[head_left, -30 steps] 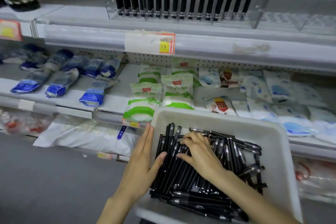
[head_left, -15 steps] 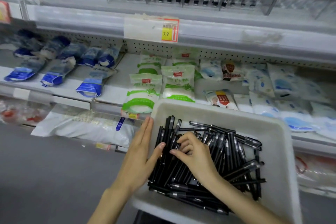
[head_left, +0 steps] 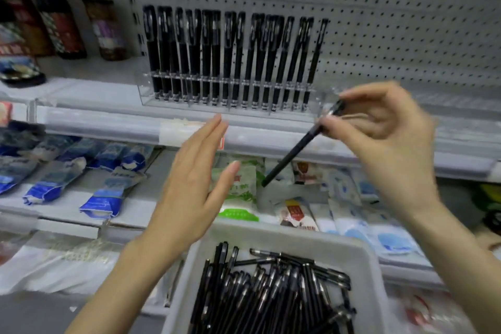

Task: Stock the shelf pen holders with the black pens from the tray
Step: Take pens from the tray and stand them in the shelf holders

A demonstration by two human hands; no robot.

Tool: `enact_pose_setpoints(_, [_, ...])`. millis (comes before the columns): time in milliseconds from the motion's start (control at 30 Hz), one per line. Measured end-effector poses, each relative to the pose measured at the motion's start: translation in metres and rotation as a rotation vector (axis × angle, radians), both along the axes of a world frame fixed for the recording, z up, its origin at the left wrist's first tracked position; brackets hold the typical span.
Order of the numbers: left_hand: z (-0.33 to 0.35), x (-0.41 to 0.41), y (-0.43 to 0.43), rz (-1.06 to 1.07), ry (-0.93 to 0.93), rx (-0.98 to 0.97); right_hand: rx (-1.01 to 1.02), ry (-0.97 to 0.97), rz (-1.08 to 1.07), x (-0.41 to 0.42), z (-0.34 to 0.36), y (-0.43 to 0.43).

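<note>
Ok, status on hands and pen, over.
Right hand pinches one black pen, below right end of pen holder. Left hand open, empty. Tray holds more pens. Nothing between pen and holder.

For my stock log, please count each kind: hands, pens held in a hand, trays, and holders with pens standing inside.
Hands: 2 (left hand, right hand)
Held pen: 1
Tray: 1
Holder with pens: 1
Total: 5
</note>
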State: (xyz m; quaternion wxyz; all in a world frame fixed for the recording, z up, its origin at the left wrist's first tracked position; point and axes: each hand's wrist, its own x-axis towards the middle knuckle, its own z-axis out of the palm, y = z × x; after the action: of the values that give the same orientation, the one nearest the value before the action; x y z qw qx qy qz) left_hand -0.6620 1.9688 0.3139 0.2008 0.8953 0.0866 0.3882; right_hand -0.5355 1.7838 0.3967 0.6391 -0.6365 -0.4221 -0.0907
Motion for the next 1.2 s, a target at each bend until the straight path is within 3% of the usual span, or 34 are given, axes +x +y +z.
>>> enact_pose_setpoints(133, [0.032, 0.041, 0.004, 0.024, 0.035, 0.21, 0.125, -0.198, -0.1, 0.035, 0.069, 0.006])
enact_pose_setpoints(267, [0.044, 0.069, 0.014, 0.082, 0.078, 0.269, 0.059, -0.339, -0.169, 0.068, 0.104, 0.023])
enact_pose_setpoints(633, [0.035, 0.087, 0.025, 0.104, 0.119, 0.378, -0.034, -0.332, -0.179, 0.103, 0.092, 0.057])
enact_pose_setpoints(900, [0.036, 0.088, 0.026, 0.081, 0.118, 0.353, -0.302, -0.352, -0.201, 0.106, 0.086, 0.075])
enact_pose_setpoints(1200, [0.038, 0.085, 0.028, 0.054, 0.133, 0.328, -0.428, -0.423, -0.258, 0.112, 0.085, 0.083])
